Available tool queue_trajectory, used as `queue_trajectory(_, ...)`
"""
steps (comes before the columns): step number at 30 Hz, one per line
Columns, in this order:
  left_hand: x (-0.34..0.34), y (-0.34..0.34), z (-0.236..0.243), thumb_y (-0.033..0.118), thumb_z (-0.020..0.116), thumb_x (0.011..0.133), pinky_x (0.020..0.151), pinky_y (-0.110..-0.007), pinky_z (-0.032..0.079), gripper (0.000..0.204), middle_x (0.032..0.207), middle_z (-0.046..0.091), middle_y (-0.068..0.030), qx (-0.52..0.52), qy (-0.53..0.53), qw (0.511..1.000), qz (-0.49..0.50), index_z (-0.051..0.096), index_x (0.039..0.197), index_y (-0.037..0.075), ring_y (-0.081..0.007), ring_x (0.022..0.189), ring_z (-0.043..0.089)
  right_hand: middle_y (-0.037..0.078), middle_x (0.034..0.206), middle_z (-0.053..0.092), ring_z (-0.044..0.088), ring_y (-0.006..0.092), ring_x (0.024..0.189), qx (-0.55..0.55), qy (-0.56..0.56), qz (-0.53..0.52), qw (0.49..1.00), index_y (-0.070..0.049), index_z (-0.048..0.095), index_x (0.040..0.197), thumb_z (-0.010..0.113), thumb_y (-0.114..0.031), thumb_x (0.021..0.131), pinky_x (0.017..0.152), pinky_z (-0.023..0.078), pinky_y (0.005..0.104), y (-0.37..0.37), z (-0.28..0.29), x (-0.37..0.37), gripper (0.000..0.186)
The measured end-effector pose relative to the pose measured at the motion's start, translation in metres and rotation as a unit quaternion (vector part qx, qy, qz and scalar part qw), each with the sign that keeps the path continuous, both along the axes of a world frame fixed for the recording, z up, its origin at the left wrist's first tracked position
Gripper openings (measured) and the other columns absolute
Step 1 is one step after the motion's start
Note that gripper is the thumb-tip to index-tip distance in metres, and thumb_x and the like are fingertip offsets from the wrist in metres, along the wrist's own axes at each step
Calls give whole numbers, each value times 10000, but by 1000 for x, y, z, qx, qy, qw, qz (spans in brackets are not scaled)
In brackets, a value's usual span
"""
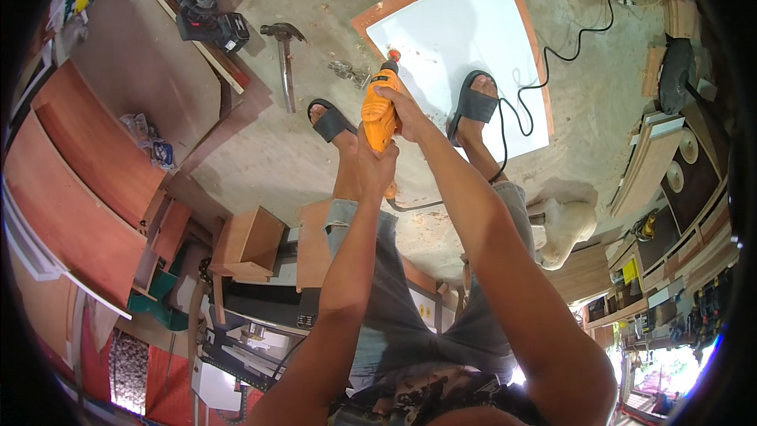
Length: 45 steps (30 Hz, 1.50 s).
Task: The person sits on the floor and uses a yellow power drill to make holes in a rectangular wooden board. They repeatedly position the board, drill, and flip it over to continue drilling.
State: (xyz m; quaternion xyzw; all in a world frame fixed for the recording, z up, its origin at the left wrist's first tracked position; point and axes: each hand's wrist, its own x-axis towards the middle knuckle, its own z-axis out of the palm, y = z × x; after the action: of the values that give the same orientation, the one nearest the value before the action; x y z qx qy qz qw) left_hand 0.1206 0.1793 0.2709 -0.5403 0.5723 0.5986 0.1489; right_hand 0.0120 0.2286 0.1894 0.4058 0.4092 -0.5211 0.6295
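My left hand [375,164] wraps the handle of the drill [378,114], my right hand [405,116] its body. Just beyond my grip, the red bit [394,55] points at the white board [449,25]; drilling seems in hand, calling for steady, straight pressure.

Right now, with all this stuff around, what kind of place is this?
It's probably a woodworking shop. The hands hold an orange drill, a hammer lies on the floor, and there are big wooden panels off to the left.
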Motion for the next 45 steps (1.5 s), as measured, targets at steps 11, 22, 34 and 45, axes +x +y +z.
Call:
queue_trajectory(11, -47, -2, 36, 6, 622, 734, 909, -409, 490, 683, 1112, 614, -196, -134, 0, 986, -101, 428, 1389, -7, -354, 996, 630, 44, 1082, 668, 667, 184, 985, -63, -54, -32, 996, -123, 568, 1223, 689, -563, 851, 889, 542, 389, 18, -13, -11, 588)
queue_trajectory(22, -40, 1, 25, 228, 728, 827, 923, -426, 479, 569, 1097, 621, -237, -127, 0, 975, -184, 483, 1282, -10, -387, 1031, 611, 223, 1357, 576, 409, 380, 1399, 44, 561, 177, 807, -46, 608, 1267, 813, -324, 725, 1184, 310, 435, 14, 63, 1, 643)
queue_trajectory(34, -55, -10, 24, 35, 727, 781, 944, -418, 486, 584, 1220, 549, -230, -57, 25, 993, -103, 454, 1297, 1, -352, 1125, 604, 71, 1055, 711, 621, 258, 1109, 23, 549, 136, 824, -76, 701, 804, 757, -163, 649, 1231, 200, 452, -6, 40, -11, 186)
queue_trajectory(45, -40, -13, 13, 197, 751, 804, 810, -461, 549, 851, 1074, 691, -231, -101, -30, 974, -200, 257, 1491, 112, -435, 989, 679, 45, 822, 702, 671, 251, 854, 0, 529, 108, 841, -84, 661, 743, 728, -153, 635, 1235, 145, 486, -9, 43, -16, 144)
